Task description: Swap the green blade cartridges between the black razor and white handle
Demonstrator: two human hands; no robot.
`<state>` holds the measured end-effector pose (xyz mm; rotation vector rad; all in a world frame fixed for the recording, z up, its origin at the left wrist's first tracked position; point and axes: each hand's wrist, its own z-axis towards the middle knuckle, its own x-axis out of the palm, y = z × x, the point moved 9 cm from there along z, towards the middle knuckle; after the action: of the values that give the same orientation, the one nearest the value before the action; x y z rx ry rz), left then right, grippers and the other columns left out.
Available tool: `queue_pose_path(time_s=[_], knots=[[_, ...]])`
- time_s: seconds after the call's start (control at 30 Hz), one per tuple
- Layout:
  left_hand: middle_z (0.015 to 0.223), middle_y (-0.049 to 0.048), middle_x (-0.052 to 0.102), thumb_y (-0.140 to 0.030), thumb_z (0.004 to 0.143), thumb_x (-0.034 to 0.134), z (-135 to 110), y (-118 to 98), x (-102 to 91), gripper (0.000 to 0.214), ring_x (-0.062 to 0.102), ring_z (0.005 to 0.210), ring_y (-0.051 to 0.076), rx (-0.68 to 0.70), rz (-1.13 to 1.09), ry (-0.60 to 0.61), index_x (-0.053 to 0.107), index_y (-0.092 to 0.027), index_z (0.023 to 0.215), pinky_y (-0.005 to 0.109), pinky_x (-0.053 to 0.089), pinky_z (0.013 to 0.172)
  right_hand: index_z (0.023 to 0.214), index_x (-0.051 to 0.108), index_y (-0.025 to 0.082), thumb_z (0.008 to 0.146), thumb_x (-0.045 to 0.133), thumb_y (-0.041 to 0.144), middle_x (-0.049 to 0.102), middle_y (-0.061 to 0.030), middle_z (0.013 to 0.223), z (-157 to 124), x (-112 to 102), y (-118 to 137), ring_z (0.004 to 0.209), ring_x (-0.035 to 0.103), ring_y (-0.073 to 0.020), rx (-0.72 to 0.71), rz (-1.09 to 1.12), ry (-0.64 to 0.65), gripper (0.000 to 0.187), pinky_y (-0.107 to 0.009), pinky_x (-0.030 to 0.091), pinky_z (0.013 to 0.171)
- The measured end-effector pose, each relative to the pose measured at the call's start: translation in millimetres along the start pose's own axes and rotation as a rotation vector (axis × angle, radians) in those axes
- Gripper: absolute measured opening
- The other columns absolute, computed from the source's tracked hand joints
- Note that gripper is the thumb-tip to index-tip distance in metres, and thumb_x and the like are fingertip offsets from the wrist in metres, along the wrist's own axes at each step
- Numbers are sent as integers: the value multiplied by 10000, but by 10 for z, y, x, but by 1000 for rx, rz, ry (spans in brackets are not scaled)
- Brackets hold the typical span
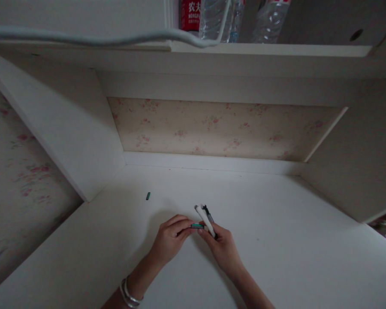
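A small black razor cartridge (197, 226) with a green strip is pinched at its left end by the fingertips of my left hand (172, 236). My right hand (223, 246) is closed around a white razor handle (205, 219) and a black one (209, 213), which lie side by side with their tips pointing up and away. My right fingertips are close to the cartridge's right end; I cannot tell whether they press on it. A second razor cartridge (148, 196), also dark with green, lies on the white desk (270, 266) beyond my left hand.
A shelf (260, 50) overhangs the desk, with clear plastic bottles (272, 21) and a red-labelled pack (190, 15) on it. A thick white cable (93, 36) runs across the top. White panels (64, 124) flank the desk, and floral wallpaper (209, 128) covers the back wall.
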<state>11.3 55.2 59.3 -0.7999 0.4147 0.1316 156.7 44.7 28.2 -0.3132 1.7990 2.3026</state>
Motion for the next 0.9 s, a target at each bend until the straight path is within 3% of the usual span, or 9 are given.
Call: queue_pose_path(time_s=[0.13,0.3,0.47,0.57,0.77,0.9], knots=[[916,52,666,-212,845,619,-9,-6,15,185,628,779,130,9,44,31,674,-214,1022,205,540,685,951,728,204,849,600,370,713,-5,826,16,-7,17,707,614,-184,-27,-30,12,235,-224,456,621],[908,46,665,-217,853,611,-25,-46,52,176,629,793,131,53,120,77,670,-216,1019,219,535,720,1020,717,233,862,590,348,722,-14,938,17,4,75,836,636,-209,-68,8,40,233,-247,479,739],[859,41,671,-217,865,594,-34,-99,52,147,630,772,134,115,221,80,668,-203,992,235,538,724,984,727,207,852,600,375,714,-14,843,22,15,-11,709,616,-190,-38,-37,31,248,-235,462,615],[851,37,674,-208,865,594,-40,-121,41,143,632,764,131,139,258,68,663,-198,990,231,539,711,998,719,189,847,595,400,702,-27,851,21,9,-50,719,602,-196,-31,-41,15,287,-247,459,638],[847,30,675,-173,854,604,-19,-125,-174,158,641,753,122,120,289,-110,655,-196,1001,211,539,698,1126,646,170,891,499,480,614,-6,722,-36,-33,-53,581,497,-148,51,-71,-5,416,-226,357,513],[844,31,682,-158,844,613,-25,-131,-369,145,647,726,112,116,334,-252,658,-183,979,190,537,680,953,685,164,927,427,471,571,-9,677,-88,105,55,616,502,-165,11,-96,90,403,-236,350,538]])
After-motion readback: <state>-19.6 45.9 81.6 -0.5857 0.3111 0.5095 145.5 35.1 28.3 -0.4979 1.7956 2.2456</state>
